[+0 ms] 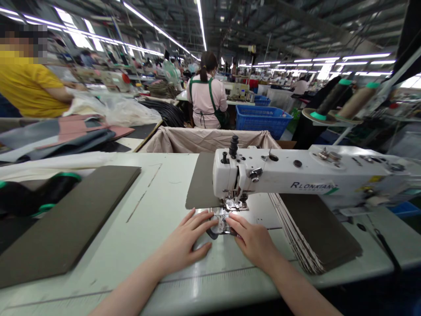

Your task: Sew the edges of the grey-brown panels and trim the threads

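My left hand (194, 235) lies spread on the pale green sewing table, fingertips at the left side of the metal needle plate (219, 224). My right hand (255, 241) is on the other side, its fingers bent close together at the plate's metal fitting. Whatever may be between those fingers is hidden. Just beyond my fingertips is the presser foot (235, 204) of a white sewing machine (263, 171). A dark olive fabric panel (202, 184) lies flat behind and left of the foot, apart from my palms.
Stacked olive panels lie at right (322, 232) and left (82, 219). Dark thread cones (61, 191) rest beside the left stack; others (335, 98) stand above the machine. A cloth-lined bin (204, 140) adjoins the table's far edge. Co-workers sit ahead and at left.
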Tool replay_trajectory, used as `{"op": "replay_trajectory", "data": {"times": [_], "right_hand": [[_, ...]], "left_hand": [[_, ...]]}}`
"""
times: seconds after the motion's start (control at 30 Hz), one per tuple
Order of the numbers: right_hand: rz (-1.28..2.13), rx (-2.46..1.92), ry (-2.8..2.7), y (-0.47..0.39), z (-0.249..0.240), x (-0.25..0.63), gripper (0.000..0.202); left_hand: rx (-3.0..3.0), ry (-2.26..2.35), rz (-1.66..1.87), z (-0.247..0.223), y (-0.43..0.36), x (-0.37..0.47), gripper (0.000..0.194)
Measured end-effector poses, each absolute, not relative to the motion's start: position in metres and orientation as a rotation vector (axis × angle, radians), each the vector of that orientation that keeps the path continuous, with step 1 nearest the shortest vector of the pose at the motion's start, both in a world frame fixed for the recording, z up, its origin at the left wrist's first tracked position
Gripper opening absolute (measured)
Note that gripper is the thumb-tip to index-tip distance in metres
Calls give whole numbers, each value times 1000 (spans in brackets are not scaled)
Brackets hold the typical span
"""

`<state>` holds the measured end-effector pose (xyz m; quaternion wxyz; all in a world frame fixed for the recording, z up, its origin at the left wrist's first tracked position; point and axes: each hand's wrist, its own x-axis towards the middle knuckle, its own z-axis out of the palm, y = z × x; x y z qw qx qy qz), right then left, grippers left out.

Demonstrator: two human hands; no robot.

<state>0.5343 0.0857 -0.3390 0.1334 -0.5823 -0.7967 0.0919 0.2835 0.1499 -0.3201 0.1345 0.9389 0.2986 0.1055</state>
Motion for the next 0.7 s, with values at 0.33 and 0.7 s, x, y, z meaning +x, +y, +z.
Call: {"op": "replay_trajectory", "data": {"times": [0.33, 0.7], "right_hand": [[314, -1676, -2290, 85, -338, 535, 57], [768, -1491, -1178, 116, -338, 549, 30]], "left_hand": [[2718, 853, 331, -321, 150, 283, 63], [2711, 917, 435, -326, 149, 284, 56]]}}
